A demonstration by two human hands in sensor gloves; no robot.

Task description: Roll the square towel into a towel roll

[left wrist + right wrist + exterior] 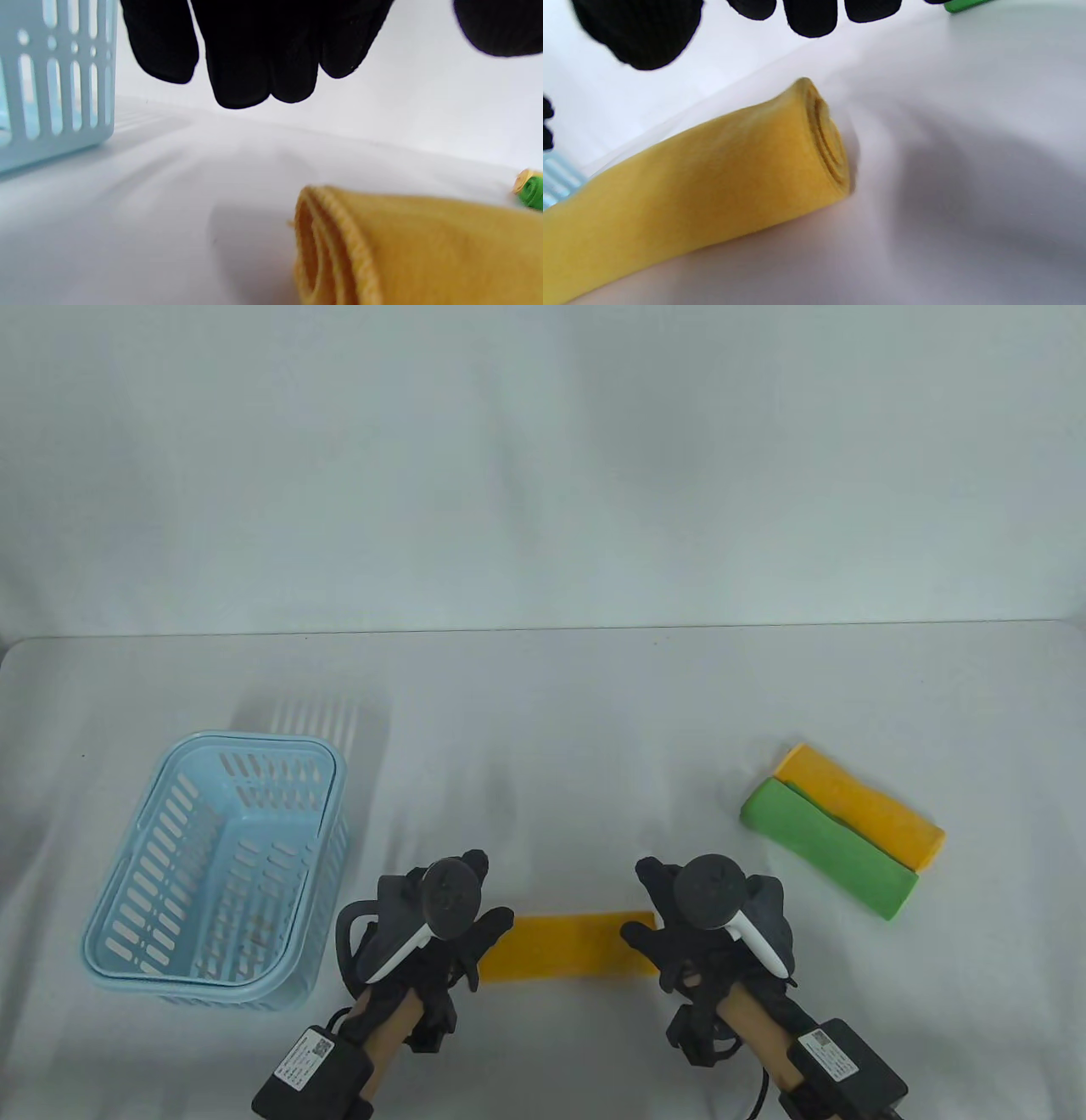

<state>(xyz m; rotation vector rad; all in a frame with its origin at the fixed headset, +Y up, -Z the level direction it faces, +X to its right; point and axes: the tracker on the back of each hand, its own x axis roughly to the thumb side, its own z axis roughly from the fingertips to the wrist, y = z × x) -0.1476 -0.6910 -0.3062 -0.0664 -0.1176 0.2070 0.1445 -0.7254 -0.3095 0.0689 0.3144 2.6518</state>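
A yellow towel roll (568, 943) lies crosswise on the white table near the front edge, between my two hands. Its spiral ends show in the left wrist view (424, 250) and the right wrist view (712, 182). My left hand (462, 937) hovers at the roll's left end, its gloved fingers (254, 63) hanging loosely above the table and clear of the cloth. At the roll's right end is my right hand (674, 937), whose fingertips (810, 17) also hang above the roll and hold nothing.
A light blue slotted basket (221, 874) stands to the left, close to my left hand (51, 84). At the right, a green towel roll (827, 848) and an orange-yellow one (865, 806) lie side by side.
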